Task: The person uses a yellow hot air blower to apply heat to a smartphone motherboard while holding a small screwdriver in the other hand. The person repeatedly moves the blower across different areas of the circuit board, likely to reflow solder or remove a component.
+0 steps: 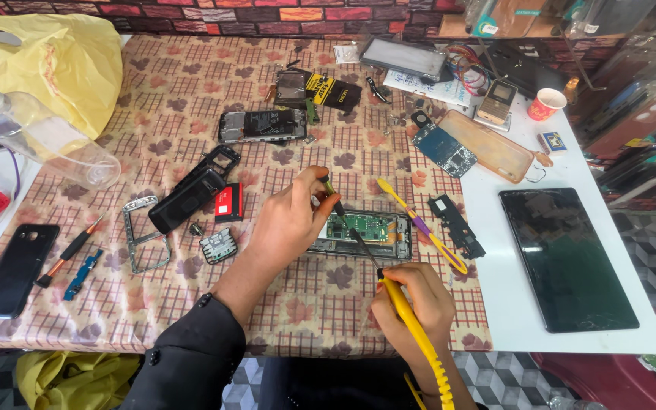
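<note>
Opened phone point(360, 235) lies flat mid-bench, just ahead of both hands, back off, green board point(361, 226) exposed. Judgement: light, stiff frame, but the board and any flex inside are fragile; safest hold is the metal side edges, not the board face. It may skid on the cloth point(153, 99) if pushed sideways.

Right hand point(411, 304) is closed around a yellow-handled iron point(404, 311) in a pen grip; its dark tip point(354, 235) sits at the board's left end, touching or just above, can't tell which. Left hand point(290, 220) is closed, pinching a thin tool point(332, 193) between thumb and fingers, with the tool's end over the same spot. That hand covers the phone's left end.

Around:
- Yellow-purple tweezers point(423, 228) just right of the phone, lying diagonally, close to the iron's path.
- Small black part point(457, 224) beside the tweezers.
- Keypad piece point(218, 245), red battery point(229, 201), black housing point(191, 197) and a metal frame point(142, 231) to the left, near the left wrist.
- Second stripped phone point(262, 125) further back, well apart.
- Blue board point(443, 149) and tan case point(491, 144) back right.
- Dark tablet point(567, 258) on the white bench point(510, 319) edge, right, apart.
- Screwdriver point(70, 250) and black phone point(17, 269) far left.
- Clear bottle point(36, 133) and yellow bag point(55, 64) back left.

Nothing sits on the phone itself; the tweezers are the nearest clutter.
</note>
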